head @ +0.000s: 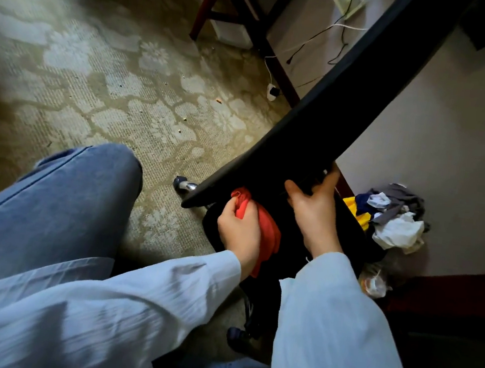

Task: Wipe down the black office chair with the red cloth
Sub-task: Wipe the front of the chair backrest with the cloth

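The black office chair point(352, 99) lies tipped over, its broad dark panel running on a slant from the upper right down to the middle of the view. It sits on a patterned carpet point(110, 82) next to a pale wall point(455, 133).

The left hand point(238, 232) holds the red cloth point(269, 233) bunched up, its fingers point(226, 211) curled tightly round the fabric. The cloth is pressed against the dark underside of the chair, just below the panel's lower edge, and its loose end hangs down past the wrist. The right hand point(314, 214) is just beside it. Its thumb is spread and its fingers point(329, 179) are clamped on a black part of the chair under the panel.

One castor point(184, 183) shows to the left of the panel's lower corner, and another point(236, 334) sits lower down between the two pale blue sleeves. A knee in blue jeans point(66, 192) fills the left side. A pile of clothes point(395, 224) lies against the wall, right of the chair. Cables point(323, 37) trail down the wall near a wooden furniture leg point(206, 8).
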### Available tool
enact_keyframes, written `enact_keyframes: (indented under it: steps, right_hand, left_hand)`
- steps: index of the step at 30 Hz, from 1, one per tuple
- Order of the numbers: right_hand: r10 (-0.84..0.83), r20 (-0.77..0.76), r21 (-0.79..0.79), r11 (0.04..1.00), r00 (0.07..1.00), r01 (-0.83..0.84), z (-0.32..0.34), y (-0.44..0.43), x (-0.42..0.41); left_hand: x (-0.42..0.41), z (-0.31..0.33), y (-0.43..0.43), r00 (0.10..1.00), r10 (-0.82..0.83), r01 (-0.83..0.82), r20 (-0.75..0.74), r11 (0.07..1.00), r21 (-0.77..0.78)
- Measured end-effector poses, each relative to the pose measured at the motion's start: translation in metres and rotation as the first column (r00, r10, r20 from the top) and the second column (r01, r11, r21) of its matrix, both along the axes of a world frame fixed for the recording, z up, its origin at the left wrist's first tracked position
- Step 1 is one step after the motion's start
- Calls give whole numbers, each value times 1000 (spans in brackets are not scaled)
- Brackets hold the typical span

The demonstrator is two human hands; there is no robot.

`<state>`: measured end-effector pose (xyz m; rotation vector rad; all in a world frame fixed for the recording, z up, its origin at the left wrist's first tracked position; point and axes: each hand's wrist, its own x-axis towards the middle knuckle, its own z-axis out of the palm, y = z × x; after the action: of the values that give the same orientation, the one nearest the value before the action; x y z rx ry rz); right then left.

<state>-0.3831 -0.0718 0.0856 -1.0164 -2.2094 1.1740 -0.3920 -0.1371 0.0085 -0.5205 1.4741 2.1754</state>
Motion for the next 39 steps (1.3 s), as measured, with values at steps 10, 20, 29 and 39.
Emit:
enact_keyframes:
  steps: [10, 20, 29, 39]
  right_hand:
    - [-1, -2, -23, 1000, 1000, 1, 4, 0, 0]
    - [-8, 11, -63, 998, 1000, 8, 3, 0, -2]
    - [-27, -3, -108, 994, 1000, 26, 1, -4, -4]
    - [76, -28, -329, 941, 997, -80, 16, 4, 10]
  left_hand:
    - [5, -25, -22, 967, -214, 226, -142, 971, 81]
    - [-18, -19, -4, 998, -57, 57, 13, 998, -9]
    - [2, 22, 7, 993, -8, -3, 116, 995, 98]
    - [5, 40, -12, 965, -200, 226, -168, 962, 153]
